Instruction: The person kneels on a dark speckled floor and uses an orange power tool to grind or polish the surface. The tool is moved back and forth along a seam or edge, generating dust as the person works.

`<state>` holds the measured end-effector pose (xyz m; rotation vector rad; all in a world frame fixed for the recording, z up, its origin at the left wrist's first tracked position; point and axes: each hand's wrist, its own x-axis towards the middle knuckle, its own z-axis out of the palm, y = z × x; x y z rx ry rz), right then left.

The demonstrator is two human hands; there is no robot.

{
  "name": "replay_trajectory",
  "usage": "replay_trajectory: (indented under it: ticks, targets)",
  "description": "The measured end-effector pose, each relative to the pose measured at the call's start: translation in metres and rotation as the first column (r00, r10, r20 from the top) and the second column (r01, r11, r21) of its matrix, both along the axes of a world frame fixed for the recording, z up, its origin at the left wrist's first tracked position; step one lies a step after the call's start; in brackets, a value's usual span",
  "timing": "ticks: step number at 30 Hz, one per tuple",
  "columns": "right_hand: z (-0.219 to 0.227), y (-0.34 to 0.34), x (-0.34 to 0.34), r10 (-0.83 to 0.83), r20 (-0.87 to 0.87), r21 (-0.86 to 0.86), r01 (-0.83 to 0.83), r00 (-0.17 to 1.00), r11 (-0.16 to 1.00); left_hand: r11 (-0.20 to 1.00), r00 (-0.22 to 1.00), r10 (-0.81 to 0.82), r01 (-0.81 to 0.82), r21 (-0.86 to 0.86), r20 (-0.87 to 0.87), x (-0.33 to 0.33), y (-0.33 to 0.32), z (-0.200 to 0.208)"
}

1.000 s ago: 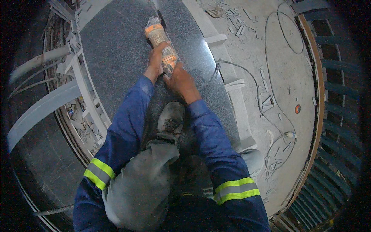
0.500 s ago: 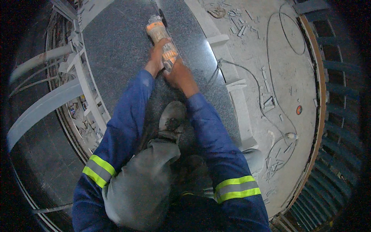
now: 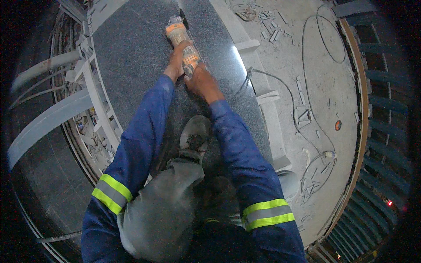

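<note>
Both my hands grip a dusty orange-and-grey angle grinder [image 3: 179,35] over a dark speckled stone slab [image 3: 131,48]. My left hand [image 3: 177,59] wraps round the middle of its body. Behind it, my right hand [image 3: 202,82] is closed on the rear end of the tool. The thin dark cutting disc [image 3: 183,18] stands on edge at the grinder's far right side, by the slab. A pale straight line runs along the slab from the disc back toward my right hand. The fingers are partly hidden behind the tool and the hands.
My shoe [image 3: 194,133] rests on the slab. A black cable [image 3: 280,79] crosses the slab's right edge onto the dusty concrete floor [image 3: 324,87], looping near a plug connection [image 3: 329,154]. Stone offcuts [image 3: 274,33] litter the floor. Metal bars [image 3: 57,114] stand left, slatted racks [image 3: 386,131] right.
The grinder and both hands have shifted very slightly toward the far left. My grip looks the same. Small red lights now show among the slatted racks at the right.
</note>
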<state>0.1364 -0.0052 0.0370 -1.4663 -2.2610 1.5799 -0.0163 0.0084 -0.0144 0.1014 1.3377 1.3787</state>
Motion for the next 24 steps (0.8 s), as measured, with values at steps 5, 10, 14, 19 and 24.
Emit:
replay_trajectory:
  ticks: [5, 10, 14, 19, 24]
  targets:
    - [0.003, -0.005, 0.009, -0.016, -0.031, 0.053, 0.018, 0.999, 0.998, 0.999, 0.999, 0.024, -0.025, -0.021, -0.028, 0.013, -0.004, 0.008]
    - [0.018, -0.017, 0.027, 0.02, 0.066, -0.018, -0.018, 0.998, 1.0, 0.999, 0.999, 0.032, -0.032, 0.001, 0.008, 0.033, -0.02, 0.027]
    - [0.022, -0.017, 0.025, 0.02, 0.005, 0.0, -0.02, 1.0, 1.0, 0.999, 0.999, 0.04, -0.04, 0.012, -0.007, 0.027, -0.021, 0.02]
    - [-0.005, -0.006, 0.005, -0.027, -0.036, 0.009, 0.028, 0.999, 1.0, 0.999, 1.0, 0.02, -0.02, 0.025, 0.004, 0.007, -0.005, 0.004]
    - [0.002, -0.003, 0.002, -0.02, 0.018, 0.012, 0.02, 1.0, 1.0, 1.0, 1.0, 0.001, -0.001, -0.001, -0.013, 0.004, -0.002, 0.002]
